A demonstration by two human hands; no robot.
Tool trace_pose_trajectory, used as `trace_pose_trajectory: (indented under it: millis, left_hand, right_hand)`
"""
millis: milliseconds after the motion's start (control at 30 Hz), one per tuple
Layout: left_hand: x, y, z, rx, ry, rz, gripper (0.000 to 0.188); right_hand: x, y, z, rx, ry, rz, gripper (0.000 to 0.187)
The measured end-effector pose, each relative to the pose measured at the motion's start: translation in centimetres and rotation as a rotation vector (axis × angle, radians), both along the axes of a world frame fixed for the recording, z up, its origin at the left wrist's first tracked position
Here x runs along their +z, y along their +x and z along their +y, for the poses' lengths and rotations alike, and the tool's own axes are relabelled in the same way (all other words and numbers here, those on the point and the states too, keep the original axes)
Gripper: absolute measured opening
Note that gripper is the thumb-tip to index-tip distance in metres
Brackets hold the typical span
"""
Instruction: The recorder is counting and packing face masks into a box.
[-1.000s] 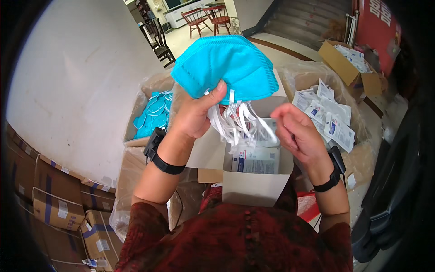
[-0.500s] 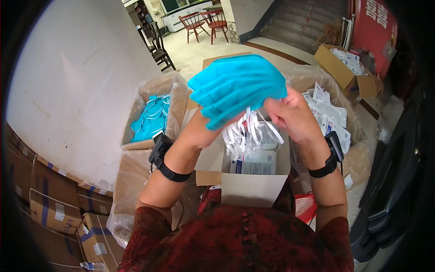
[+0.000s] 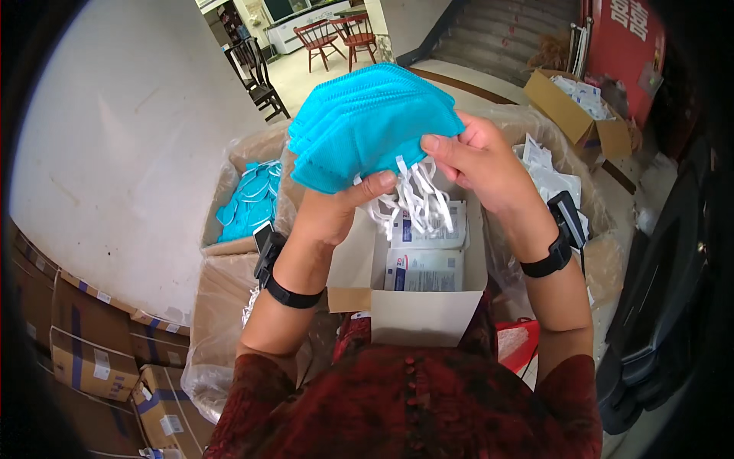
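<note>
Between both hands I hold a fanned stack of turquoise folded face masks point(image 3: 375, 130), raised above an open carton. White ear loops point(image 3: 419, 200) dangle in a bunch from its lower edge. My left hand point(image 3: 344, 203) grips the stack from below, thumb across the front and fingers hidden behind the masks. At the right end, my right hand point(image 3: 478, 157) pinches the stack between thumb and fingers. Directly beneath, the open white-lined carton point(image 3: 420, 317) contains printed white packets point(image 3: 424, 270) lying in it.
Loose turquoise masks point(image 3: 252, 203) fill a plastic-lined box on the left. White packets point(image 3: 539, 176) lie in a lined box on the right, and another carton point(image 3: 566, 99) of packets stands farther back. Closed cartons point(image 3: 92, 344) are stacked lower left. A black padded object point(image 3: 657, 291) is at right.
The mask stack has turned and shifted slightly left and up, its front mask facing me more. My left thumb now shows on the front, and more of the packets in the carton is visible.
</note>
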State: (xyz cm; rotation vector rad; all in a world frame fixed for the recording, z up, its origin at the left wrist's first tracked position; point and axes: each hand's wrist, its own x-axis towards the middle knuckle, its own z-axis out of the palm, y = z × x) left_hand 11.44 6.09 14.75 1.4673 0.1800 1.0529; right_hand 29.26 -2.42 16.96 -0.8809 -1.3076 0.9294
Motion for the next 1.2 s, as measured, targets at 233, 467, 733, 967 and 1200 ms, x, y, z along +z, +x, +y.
trace_pose_trajectory:
  millis: [233,467,733,967,1200]
  left_hand:
    - [-0.9,-0.1,-0.2,-0.073,-0.131,0.020,0.061]
    - [-1.9,0.4,-0.3,-0.301,-0.323,-0.148,0.046]
    - [-0.6,1.0,-1.0,0.018,-0.213,0.087,0.026]
    - [-0.3,1.2,0.9,0.107,-0.242,0.034,0.030]
    - [0.6,1.5,0.8,0.076,-0.293,0.097,0.034]
  right_hand:
    - [0.1,0.2,0.1,0.075,-0.041,-0.005,0.018]
    - [-0.6,0.3,0.3,0.112,-0.118,0.017,0.017]
    - [-2.3,0.6,1.4,-0.004,-0.083,-0.012,0.016]
    - [-5.6,1.4,-0.6,0.030,-0.061,0.423,0.026]
    - [-5.7,-1.2,-2.5,0.087,-0.097,0.153,0.032]
